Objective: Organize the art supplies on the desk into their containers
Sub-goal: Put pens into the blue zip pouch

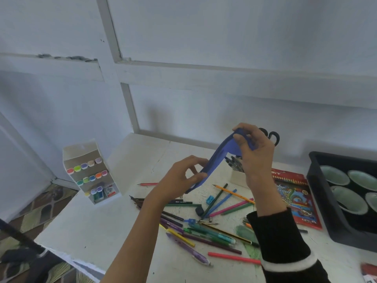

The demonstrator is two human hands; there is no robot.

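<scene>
A blue fabric pencil pouch (216,160) hangs stretched in the air above the white desk (102,227). My left hand (181,178) pinches its lower end and my right hand (255,150) pinches its upper end. Under the hands, several coloured pencils and pens (204,231) lie scattered on the desk, along with a blue sharpener (210,199), a dark eraser (199,210) and a red pen (234,257). A white cup of pens (237,170) stands behind my right wrist. Black scissor handles (272,136) show past my right hand.
A white marker rack (89,172) with coloured marker caps stands at the desk's back left. A red colour-pencil box (295,199) lies on the right, beside a black tray (318,193) holding several pale bowls. The desk's left edge drops to a patterned floor.
</scene>
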